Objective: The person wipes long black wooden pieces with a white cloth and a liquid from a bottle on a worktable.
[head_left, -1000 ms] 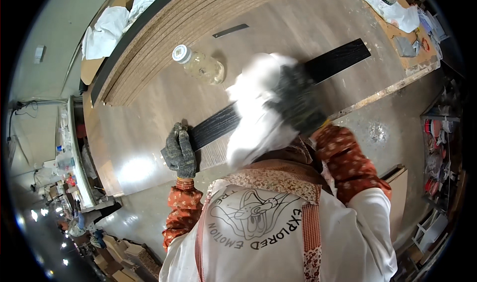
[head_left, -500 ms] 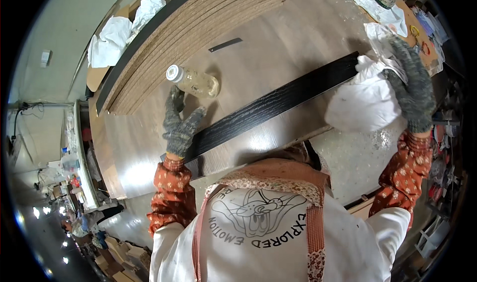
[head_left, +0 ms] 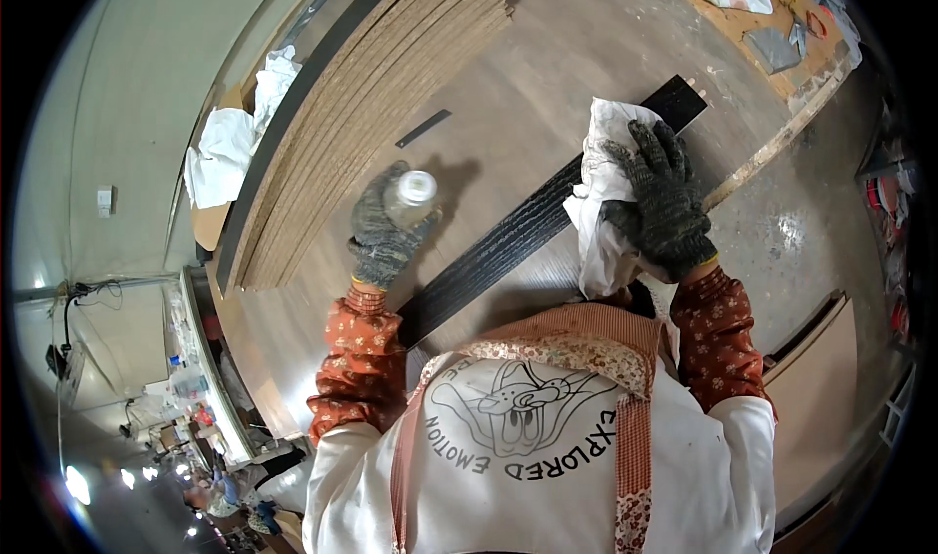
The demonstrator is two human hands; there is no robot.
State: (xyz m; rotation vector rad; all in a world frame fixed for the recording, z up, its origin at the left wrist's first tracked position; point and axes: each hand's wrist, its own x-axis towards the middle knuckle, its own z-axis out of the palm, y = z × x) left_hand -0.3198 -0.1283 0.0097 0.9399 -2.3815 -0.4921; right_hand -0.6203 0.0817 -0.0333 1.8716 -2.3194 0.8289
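My left hand (head_left: 379,230), in a grey knitted glove, is wrapped round a clear bottle (head_left: 417,189) with a white cap; the cap faces up toward me. A long black strip of board (head_left: 498,256) with a wood-grain surface lies slantwise on the table, from near my left forearm to the far right. Across its right part lies a crumpled white cloth (head_left: 604,153). My gloved right hand (head_left: 666,197) rests on the cloth, fingers spread over it and thumb bent round its near side, holding it against the strip.
A stack of brown boards with a black edge (head_left: 366,114) stands at the left of the brown table (head_left: 557,36). Close by lies a small dark strip (head_left: 423,129). White rags (head_left: 220,158) sit behind the stack. Scissors (head_left: 798,34) lie on a board at the far right.
My left hand has taken hold of the bottle, which was tipped before and now stands more upright. My right hand has brought the cloth leftward onto the black strip.
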